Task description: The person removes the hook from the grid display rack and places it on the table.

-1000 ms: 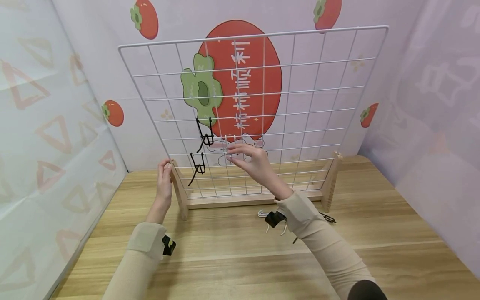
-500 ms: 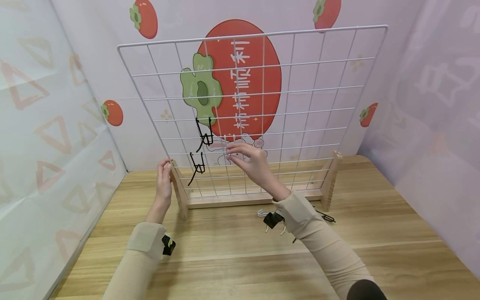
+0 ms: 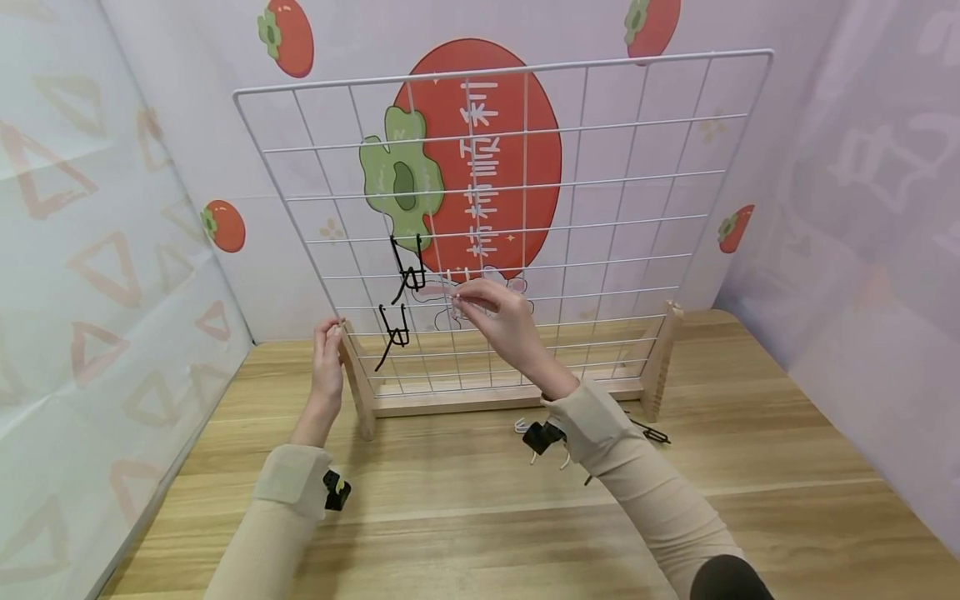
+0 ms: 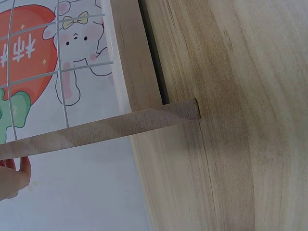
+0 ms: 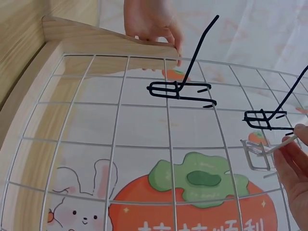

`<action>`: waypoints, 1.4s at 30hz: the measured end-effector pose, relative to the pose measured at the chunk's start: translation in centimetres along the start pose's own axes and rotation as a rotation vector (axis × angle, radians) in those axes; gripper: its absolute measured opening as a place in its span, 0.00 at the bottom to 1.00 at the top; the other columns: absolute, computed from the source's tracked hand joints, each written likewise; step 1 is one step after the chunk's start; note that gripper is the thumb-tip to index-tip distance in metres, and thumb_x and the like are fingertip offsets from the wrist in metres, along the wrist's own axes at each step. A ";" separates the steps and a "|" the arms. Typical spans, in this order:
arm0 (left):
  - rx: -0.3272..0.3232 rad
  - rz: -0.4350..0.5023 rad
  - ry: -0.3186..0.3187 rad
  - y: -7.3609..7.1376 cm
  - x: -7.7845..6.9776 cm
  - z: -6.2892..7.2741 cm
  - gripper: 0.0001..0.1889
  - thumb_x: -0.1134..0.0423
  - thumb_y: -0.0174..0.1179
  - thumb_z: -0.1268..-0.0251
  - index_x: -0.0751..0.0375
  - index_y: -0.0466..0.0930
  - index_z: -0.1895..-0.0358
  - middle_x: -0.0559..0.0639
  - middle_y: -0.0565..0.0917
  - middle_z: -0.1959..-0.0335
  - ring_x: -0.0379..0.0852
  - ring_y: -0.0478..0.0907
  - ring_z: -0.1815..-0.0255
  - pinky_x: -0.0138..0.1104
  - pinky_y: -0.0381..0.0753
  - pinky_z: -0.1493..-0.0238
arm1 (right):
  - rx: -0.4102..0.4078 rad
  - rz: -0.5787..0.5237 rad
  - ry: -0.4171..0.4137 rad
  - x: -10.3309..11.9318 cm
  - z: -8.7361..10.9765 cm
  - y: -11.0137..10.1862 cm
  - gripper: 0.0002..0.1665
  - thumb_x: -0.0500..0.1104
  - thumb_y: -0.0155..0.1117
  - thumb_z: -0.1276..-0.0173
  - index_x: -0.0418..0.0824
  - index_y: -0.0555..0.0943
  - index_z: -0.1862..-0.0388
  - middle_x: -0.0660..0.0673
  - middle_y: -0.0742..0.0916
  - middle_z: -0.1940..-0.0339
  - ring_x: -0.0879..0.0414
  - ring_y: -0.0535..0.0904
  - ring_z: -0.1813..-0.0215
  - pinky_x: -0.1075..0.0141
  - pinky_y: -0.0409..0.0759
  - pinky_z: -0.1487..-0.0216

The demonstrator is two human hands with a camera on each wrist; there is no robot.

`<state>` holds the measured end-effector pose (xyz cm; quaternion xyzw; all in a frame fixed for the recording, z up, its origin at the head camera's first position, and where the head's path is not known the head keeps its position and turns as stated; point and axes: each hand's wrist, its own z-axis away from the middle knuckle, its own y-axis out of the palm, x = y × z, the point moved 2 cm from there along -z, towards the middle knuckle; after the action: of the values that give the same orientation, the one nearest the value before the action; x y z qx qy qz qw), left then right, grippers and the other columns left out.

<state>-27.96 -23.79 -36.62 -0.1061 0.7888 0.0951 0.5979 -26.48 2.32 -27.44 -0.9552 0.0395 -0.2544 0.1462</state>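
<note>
A white wire grid panel (image 3: 592, 177) stands upright in a wooden stand (image 3: 510, 402). My left hand (image 3: 327, 367) grips the top of the stand's left upright, fingers over its edge, as the right wrist view also shows. My right hand (image 3: 510, 329) pinches the prong of a white wire hook (image 5: 258, 155) between thumb and fingers, at the front of the grid. The hook lies against the grid wires, just right of the upper black hook (image 3: 411, 275). Lower left of that hangs another black hook (image 3: 396, 333), its prong pointing down and forward.
On the wooden tabletop (image 3: 450, 517), below the right forearm, lie a white hook (image 3: 522, 426) and a black hook (image 3: 651, 432), partly covered by the sleeve and wrist camera. A printed backdrop (image 3: 225, 158) with persimmons rises behind the grid, with pale walls at both sides.
My right thumb and fingers have come together on the white hook's prong; they were spread apart before. My left hand stays on the upright.
</note>
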 end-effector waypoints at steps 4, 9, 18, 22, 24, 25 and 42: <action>0.000 0.013 -0.008 0.1 0.0 0.0 0.07 0.56 0.34 0.31 0.41 0.60 0.54 0.40 0.62 0.53 0.37 0.60 0.56 0.34 0.56 0.58 | -0.015 -0.011 -0.009 0.1 -0.2 -0.2 0.09 0.28 0.61 0.46 0.27 0.79 0.65 0.35 0.82 0.65 0.49 0.79 0.59 0.70 0.75 0.57; 0.004 0.019 -0.006 0.1 0.1 -0.1 0.07 0.56 0.35 0.31 0.42 0.60 0.54 0.40 0.63 0.53 0.38 0.60 0.57 0.33 0.56 0.58 | -0.028 -0.020 -0.019 0.2 -0.6 -0.3 0.09 0.26 0.60 0.46 0.27 0.78 0.65 0.35 0.82 0.66 0.48 0.79 0.60 0.69 0.76 0.58; 0.002 0.017 -0.007 0.0 0.1 0.0 0.07 0.55 0.34 0.30 0.42 0.60 0.54 0.40 0.62 0.53 0.38 0.60 0.56 0.34 0.57 0.57 | -0.042 -0.026 -0.013 0.5 -1.4 -0.7 0.07 0.27 0.60 0.45 0.26 0.78 0.65 0.34 0.82 0.65 0.48 0.79 0.60 0.71 0.75 0.59; 0.003 0.017 -0.009 0.0 0.2 0.0 0.07 0.56 0.34 0.30 0.42 0.60 0.54 0.40 0.63 0.54 0.38 0.60 0.57 0.33 0.57 0.58 | -0.039 -0.028 0.008 0.6 -1.4 -0.8 0.08 0.26 0.60 0.46 0.25 0.77 0.65 0.35 0.82 0.65 0.48 0.79 0.59 0.70 0.75 0.58; 0.005 0.015 -0.007 0.0 0.2 -0.1 0.07 0.55 0.34 0.30 0.42 0.60 0.54 0.40 0.62 0.53 0.38 0.60 0.57 0.34 0.57 0.58 | -0.041 -0.025 0.014 0.7 -1.4 -1.0 0.09 0.25 0.60 0.46 0.26 0.78 0.65 0.36 0.82 0.65 0.48 0.79 0.59 0.70 0.75 0.58; 0.006 0.015 -0.007 0.0 0.2 -0.1 0.07 0.55 0.34 0.30 0.42 0.60 0.54 0.40 0.62 0.53 0.38 0.60 0.56 0.34 0.57 0.58 | -0.043 -0.024 0.013 0.8 -1.4 -1.0 0.09 0.25 0.60 0.47 0.26 0.78 0.65 0.36 0.82 0.65 0.49 0.79 0.60 0.70 0.76 0.58; 0.009 0.014 -0.006 0.0 0.2 -0.1 0.06 0.55 0.34 0.30 0.42 0.60 0.55 0.40 0.62 0.52 0.38 0.60 0.55 0.34 0.57 0.57 | -0.033 -0.056 -0.040 2.0 -0.9 -1.7 0.09 0.24 0.60 0.47 0.26 0.78 0.65 0.35 0.82 0.65 0.48 0.79 0.61 0.68 0.76 0.60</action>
<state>-28.11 -23.85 -36.80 -0.0978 0.7882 0.0959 0.6000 -25.18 3.39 -25.19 -0.9630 0.0141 -0.2386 0.1242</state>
